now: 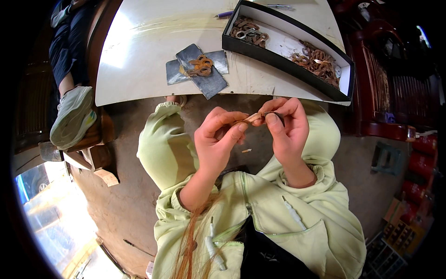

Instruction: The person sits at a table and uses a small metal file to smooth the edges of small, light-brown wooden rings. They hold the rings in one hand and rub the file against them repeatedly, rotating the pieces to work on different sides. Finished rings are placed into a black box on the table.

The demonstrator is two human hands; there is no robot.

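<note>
Just past the near table edge, my two hands meet over my lap. A narrow brown, rusty-looking metal piece [253,118] is pinched between the thumb and fingers of my left hand [216,132]. My right hand [287,128] closes on its other end, with a small dark scrap [280,119] showing by the thumb; its kind I cannot make out. On the table, dark grey sheets [209,83] lie crossed over one another. Several rusty ring-shaped metal pieces [202,66] are heaped on top of them.
A long black box [278,62] with a white inside stands at the right of the white table [134,69], rusty pieces at both its ends. Behind it lies a purple pen [224,15]. At left is another person's shoe [72,118]; a small stool [388,158] stands at right.
</note>
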